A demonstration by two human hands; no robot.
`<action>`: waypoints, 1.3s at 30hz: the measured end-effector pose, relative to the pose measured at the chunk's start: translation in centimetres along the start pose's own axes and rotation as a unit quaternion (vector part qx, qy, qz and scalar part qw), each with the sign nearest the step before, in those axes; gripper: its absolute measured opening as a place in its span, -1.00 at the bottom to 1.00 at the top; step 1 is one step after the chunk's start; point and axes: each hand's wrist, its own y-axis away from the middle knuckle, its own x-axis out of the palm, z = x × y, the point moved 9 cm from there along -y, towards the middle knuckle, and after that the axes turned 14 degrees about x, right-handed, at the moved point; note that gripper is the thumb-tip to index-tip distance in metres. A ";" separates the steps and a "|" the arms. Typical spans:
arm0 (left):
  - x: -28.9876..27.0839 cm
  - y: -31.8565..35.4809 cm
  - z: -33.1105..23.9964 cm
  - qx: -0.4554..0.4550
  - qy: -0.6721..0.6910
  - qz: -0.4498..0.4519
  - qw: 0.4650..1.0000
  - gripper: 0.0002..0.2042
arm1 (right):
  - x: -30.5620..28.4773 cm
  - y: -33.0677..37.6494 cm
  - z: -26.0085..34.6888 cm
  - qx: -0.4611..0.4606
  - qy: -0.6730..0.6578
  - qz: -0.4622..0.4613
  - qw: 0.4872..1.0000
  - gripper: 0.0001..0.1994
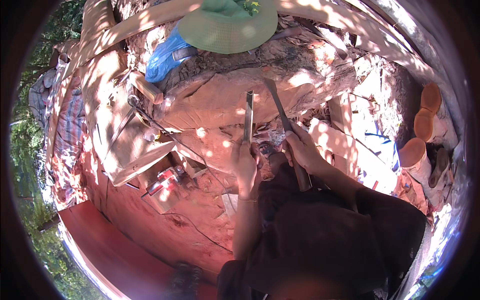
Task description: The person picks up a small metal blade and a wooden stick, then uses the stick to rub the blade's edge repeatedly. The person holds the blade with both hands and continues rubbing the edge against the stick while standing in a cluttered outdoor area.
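Note:
My left hand is closed round the lower end of a narrow gouge, its shiny, channelled steel pointing away from me. In my right hand is a long chisel. Its dark blade widens at the far tip, and its handle runs back below my fist toward my lap. Both tools stand side by side, apart from each other. Behind their tips lies a large pale slab of wood with a rough, bark-like upper edge; I cannot tell whether either tip touches it.
A green brimmed hat and a blue plastic bag rest on the wood's far side. A red power tool lies at left, near a trailing black cable. Cut logs stand at right. A small wood block sits left of the slab.

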 end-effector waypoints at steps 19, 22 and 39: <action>8.1 -8.7 -9.7 0.097 -0.082 0.224 0.966 -0.76 | -0.7 6.8 11.5 -0.282 0.234 -0.056 0.929 -0.47; 10.8 -8.8 -10.2 0.158 -0.148 0.257 0.942 -0.78 | -3.7 6.6 12.9 -0.273 0.449 -0.253 0.812 -0.62; 20.1 -14.0 -0.1 0.255 -0.313 0.258 0.878 -0.91 | -12.1 1.9 19.1 -0.607 0.054 -0.097 0.787 -0.78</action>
